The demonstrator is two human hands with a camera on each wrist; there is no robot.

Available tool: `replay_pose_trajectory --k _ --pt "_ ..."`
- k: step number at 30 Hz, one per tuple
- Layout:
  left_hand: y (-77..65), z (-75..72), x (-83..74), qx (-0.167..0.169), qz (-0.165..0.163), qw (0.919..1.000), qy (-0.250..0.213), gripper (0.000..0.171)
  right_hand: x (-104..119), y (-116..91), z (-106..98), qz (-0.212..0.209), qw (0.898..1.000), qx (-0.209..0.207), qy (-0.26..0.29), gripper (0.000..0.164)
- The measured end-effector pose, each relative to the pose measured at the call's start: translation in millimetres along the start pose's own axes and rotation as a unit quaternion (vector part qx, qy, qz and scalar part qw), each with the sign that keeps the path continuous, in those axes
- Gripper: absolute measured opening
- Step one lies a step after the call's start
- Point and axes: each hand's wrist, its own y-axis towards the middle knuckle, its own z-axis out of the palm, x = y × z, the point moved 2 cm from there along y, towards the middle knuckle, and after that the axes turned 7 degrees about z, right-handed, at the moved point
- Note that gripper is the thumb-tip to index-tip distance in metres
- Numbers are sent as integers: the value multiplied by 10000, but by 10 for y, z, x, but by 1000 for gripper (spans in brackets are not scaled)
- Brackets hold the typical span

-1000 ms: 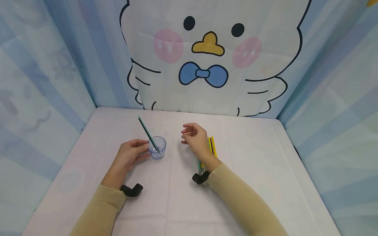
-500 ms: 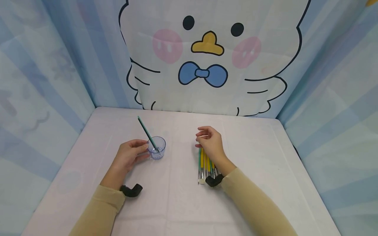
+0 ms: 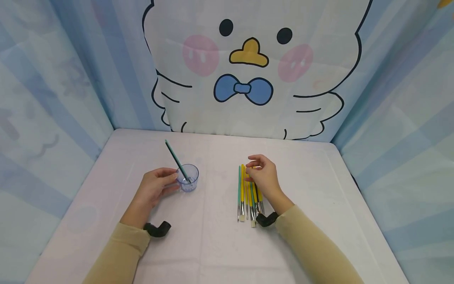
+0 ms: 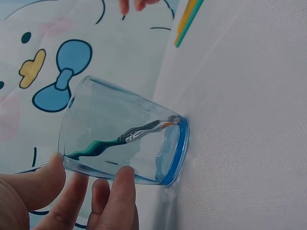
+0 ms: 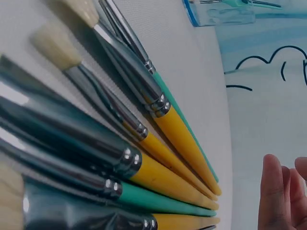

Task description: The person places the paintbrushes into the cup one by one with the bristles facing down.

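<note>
My left hand (image 3: 155, 186) holds a clear bluish plastic cup (image 3: 188, 188) on the left of the table, with thumb and fingers along its near side. In the left wrist view, the thumb lies at the rim and the fingertips press the wall. A green-handled paintbrush (image 3: 173, 156) leans in the cup, bristles down. My right hand (image 3: 265, 176) hovers over the handle ends of a row of paintbrushes (image 3: 242, 197), fingers loosely bent and holding nothing. Their handles are yellow and green, and the metal ferrules and pale bristles (image 5: 56, 47) point toward me. The hand covers part of the row.
A pale cloth covers the table (image 3: 213, 236). Behind it hangs a curtain (image 3: 248, 118) printed with a cartoon bird, and blue striped curtains (image 3: 53, 118) close off both sides. A black mount sits at each wrist.
My right hand has moved from left of the brushes to the right and slightly toward me, uncovering more of the row. The left hand, cup and its brush stay put.
</note>
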Motion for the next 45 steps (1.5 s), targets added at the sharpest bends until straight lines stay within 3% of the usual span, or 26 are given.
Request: replay_pose_trajectory --k 18,30,45 --pt "4 3 -5 -24 -50 10000 -39 41 -181 30 -276 428 9905 -392 -1251 45" --pt "-5 1 7 -34 -71 10000 -30 41 -231 45 -366 1002 9773 -287 -1847 44" --pt "3 -1 5 -12 -55 10000 -46 41 -282 114 -352 1093 9586 -62 -2627 46"
